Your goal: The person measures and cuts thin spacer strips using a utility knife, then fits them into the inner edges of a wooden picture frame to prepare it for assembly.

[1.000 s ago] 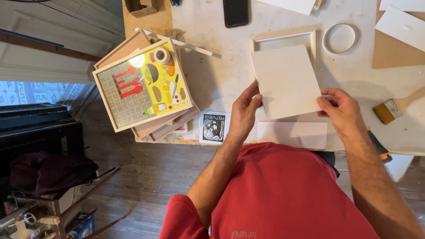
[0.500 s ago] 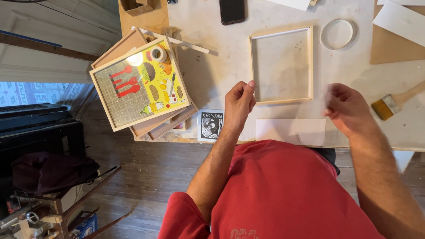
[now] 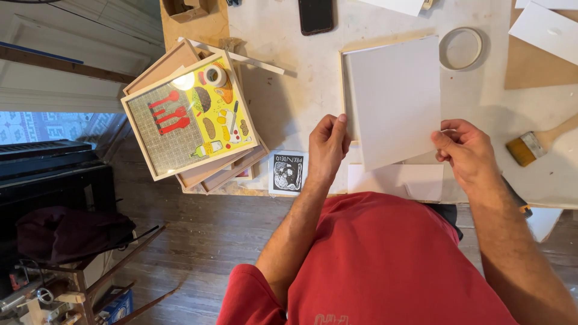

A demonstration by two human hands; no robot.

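White board (image 3: 394, 99) back over frame (image 3: 344, 90), both hands

Bright, sharp; soft shadows; wide-angle distortion

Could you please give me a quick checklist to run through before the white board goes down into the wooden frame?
1. Left hand pinching the white board at its left edge: ok.
2. Right hand gripping its right edge: ok.
3. Board square with the wooden frame: not ok, tilted.
4. Frame interior free of debris: cannot tell, board covers it.
5. Tape ring outside the frame: ok.
6. Paintbrush off to the side: ok.
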